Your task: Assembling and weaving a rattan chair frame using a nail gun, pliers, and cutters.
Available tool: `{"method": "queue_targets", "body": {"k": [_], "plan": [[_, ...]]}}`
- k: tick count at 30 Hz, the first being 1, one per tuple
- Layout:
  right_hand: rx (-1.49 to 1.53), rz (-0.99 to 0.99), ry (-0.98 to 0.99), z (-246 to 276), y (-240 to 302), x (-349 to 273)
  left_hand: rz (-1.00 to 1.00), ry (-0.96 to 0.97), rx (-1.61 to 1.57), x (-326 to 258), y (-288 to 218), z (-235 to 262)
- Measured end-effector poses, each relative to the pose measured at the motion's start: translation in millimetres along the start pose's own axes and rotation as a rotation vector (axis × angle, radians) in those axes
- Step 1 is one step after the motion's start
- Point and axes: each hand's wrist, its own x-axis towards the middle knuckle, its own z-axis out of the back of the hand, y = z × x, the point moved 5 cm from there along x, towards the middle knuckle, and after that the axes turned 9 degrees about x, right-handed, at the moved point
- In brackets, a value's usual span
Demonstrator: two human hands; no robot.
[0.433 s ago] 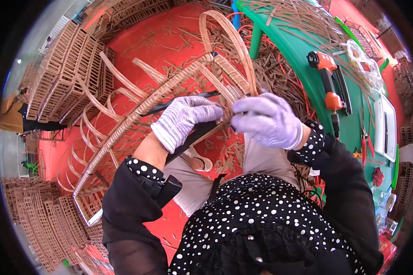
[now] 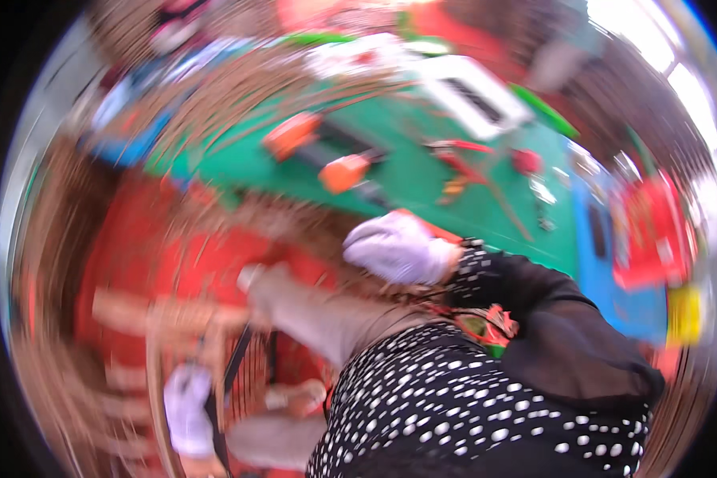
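Everything is smeared by motion. My left hand, in a pale lilac glove, is closed on a side of the brown woven strip frame at the lower left, beside a black bar. In the middle, just off the table's near edge, hovers my gloved right hand. Its fingers are blurred, and whether they hold anything is unclear. An orange-and-black nail gun lies on the green table beyond that hand. Something orange-red, hose-like, runs behind the right hand.
Brown strips are heaped on the table's far left. Red-handled pliers, a white tray-like object and a blue surface with a red basket are farther right. Scraps litter the red floor.
The view has swung right toward the table. My hands, close together at the frame's corner before, are now far apart; the right has left the frame, while the left stays at it.
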Motion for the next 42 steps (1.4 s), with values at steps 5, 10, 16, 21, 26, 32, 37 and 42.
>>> {"method": "queue_targets", "body": {"k": [5,10,16,21,26,32,37,42], "plan": [[-0.391,-0.229,-0.375,79.7,13.2,-104.2,-0.047,0.138,0.066,52.3,51.3,-16.9],[-0.463,-0.501,-0.657,118.7,-20.2,-164.5,0.769,0.207,0.774,160.9,78.2,-173.5],[-0.316,-0.82,-0.679,137.1,-52.5,-174.7,-0.106,-0.044,-0.12,13.4,28.7,-0.3],[-0.31,-0.653,-0.391,103.1,-89.1,-86.5,-0.083,-0.005,-0.104,12.4,28.7,0.8],[-0.241,-0.659,-0.193,69.6,-91.3,-43.5,-0.072,0.051,0.088,4.4,41.9,18.9],[-0.372,-0.836,-0.409,116.1,-74.6,-147.5,0.001,-0.012,0.016,17.4,55.2,16.3],[-0.5,-1.035,-0.369,127.8,-67.9,-208.9,-0.061,0.045,0.167,38.4,55.3,1.2],[-0.47,-1.023,-0.23,111.9,-48.7,-197.6,-0.171,0.047,0.376,76.0,112.0,35.3]]}}
